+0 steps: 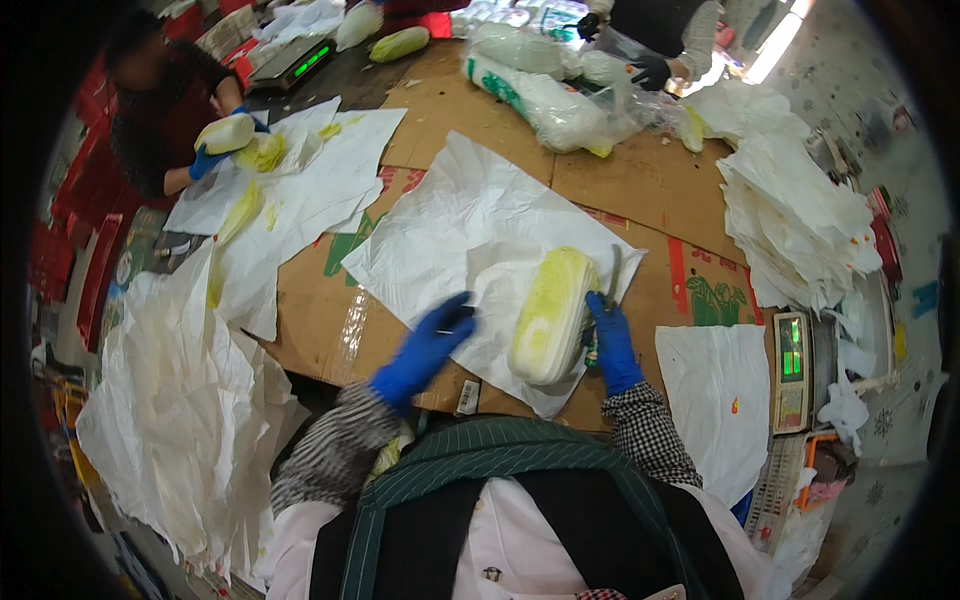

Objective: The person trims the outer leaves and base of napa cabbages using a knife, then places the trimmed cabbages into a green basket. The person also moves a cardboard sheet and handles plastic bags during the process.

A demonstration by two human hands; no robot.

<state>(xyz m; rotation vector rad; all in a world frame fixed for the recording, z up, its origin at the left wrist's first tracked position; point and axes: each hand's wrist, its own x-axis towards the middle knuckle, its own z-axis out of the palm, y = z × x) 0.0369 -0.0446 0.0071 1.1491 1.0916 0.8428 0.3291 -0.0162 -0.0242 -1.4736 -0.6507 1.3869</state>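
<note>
A napa cabbage [553, 319] lies lengthwise on a sheet of white paper [465, 202] spread over cardboard in front of me. My right hand [615, 345], in a blue glove, is at the cabbage's right side, with a knife [616, 274] whose curved blade points away from me; its dark green handle shows under the palm. My left hand [431, 345], also blue-gloved and slightly blurred, hovers left of the cabbage, apart from it, over the paper's near left edge. Nothing large shows in it; a small dark and light bit by its fingers is unclear.
A co-worker's gloved hands [217, 146] hold a cabbage at the upper left; another's dark-gloved hand [651, 73] is beside bagged cabbages [555, 105]. Paper piles [180, 405] flank the cardboard [315, 300]. Scales stand at the right [790, 375] and far left [292, 64].
</note>
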